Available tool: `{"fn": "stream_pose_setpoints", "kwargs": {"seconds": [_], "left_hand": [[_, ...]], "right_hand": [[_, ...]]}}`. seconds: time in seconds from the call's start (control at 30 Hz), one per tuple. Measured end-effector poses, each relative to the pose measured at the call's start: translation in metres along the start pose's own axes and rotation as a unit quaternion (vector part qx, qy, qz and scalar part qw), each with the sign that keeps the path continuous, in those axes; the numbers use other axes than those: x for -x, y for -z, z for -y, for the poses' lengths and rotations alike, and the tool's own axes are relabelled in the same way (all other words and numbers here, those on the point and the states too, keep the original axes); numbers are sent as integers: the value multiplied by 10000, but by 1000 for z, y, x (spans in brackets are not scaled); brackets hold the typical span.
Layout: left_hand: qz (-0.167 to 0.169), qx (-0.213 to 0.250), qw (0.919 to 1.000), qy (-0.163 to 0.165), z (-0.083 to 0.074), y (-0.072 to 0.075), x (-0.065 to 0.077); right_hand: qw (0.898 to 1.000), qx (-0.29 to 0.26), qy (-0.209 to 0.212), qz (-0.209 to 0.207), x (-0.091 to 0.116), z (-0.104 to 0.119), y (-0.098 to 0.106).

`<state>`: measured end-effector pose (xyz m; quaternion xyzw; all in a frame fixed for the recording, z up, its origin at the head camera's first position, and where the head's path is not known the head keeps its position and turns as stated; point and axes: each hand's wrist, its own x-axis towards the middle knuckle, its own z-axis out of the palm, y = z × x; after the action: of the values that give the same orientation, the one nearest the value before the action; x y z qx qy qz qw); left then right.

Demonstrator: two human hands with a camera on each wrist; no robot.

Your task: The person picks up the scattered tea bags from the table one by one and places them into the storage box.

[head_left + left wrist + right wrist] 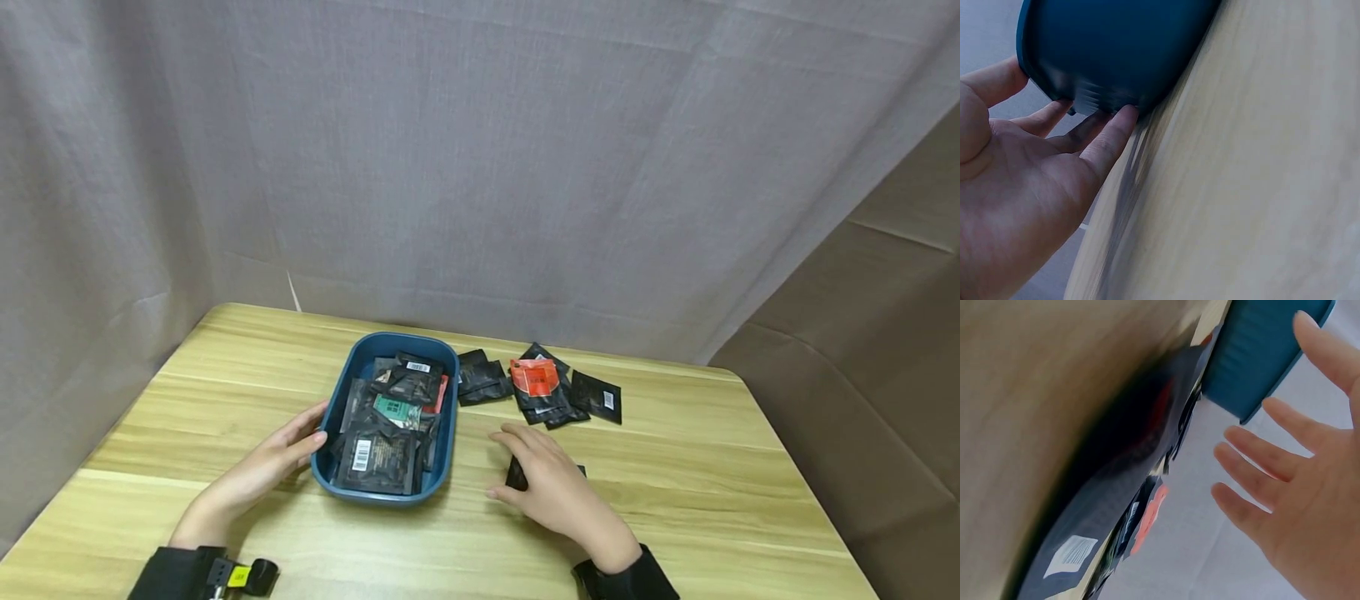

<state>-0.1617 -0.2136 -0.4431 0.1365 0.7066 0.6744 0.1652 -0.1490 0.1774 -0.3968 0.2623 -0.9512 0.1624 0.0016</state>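
Here's the right hand (543, 482), lower right of centre in the head view, fingers spread, and right under it lies a black packet (516, 475), mostly hidden, poking out either side! The right-wrist view runs that packet diagonally, lower left to upper right, background showing between it and the fingers. Over at centre-left, the left hand (273, 461), much farther from the packet, grips the blue container (375, 499), thumb at its rim, long sides running up the frame.
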Motion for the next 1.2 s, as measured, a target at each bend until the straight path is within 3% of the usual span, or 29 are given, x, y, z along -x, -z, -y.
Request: {"fn": "stream_pose_setpoints", "kwargs": {"seconds": [0.2, 0.5, 0.87, 1.2], "left_hand": [[13, 73, 10000, -35, 0, -1, 1], [-16, 90, 10000, 35, -1, -1, 2], [-7, 194, 9998, 24, -1, -1, 3], [14, 184, 9998, 22, -2, -1, 2]], "right_hand": [[9993, -208, -133, 272, 2, -11, 6], [9942, -383, -854, 530, 9, -30, 20], [9767, -758, -1696, 1072, 16, -46, 30], [9806, -496, -1626, 973, 18, -49, 31]]}}
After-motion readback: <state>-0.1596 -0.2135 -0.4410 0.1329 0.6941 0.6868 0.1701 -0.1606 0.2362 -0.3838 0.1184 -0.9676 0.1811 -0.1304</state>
